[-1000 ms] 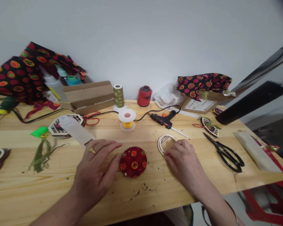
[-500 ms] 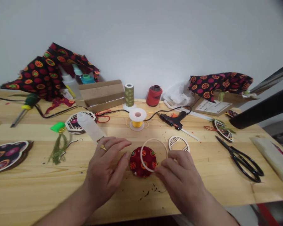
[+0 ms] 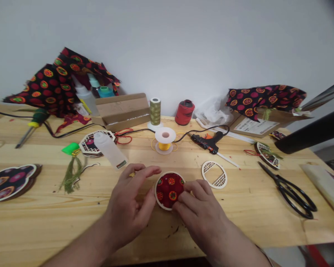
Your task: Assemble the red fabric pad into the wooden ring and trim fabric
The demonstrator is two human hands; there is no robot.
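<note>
Dark red fabric disc (image 3: 169, 190) lay just below the centre of the frame, a thin pale ring (image 3: 156, 192) bordering it. Right hand (image 3: 204, 209) pinched the ring's right side, fingertips partly hidden. Left hand (image 3: 129, 202) was slack, fingers parted, thumb by the ring's left edge (contact impossible to tell). Lattice oval (image 3: 220, 181) sat right of centre; black scissors (image 3: 280, 180) lay farther right, glue gun (image 3: 210, 143) above.

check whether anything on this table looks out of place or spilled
The plastic bottle beyond the left hand lies on its side, its top over a lattice ornament, rather than standing. Dark scraps litter the table near the red disc. I see no spill.
</note>
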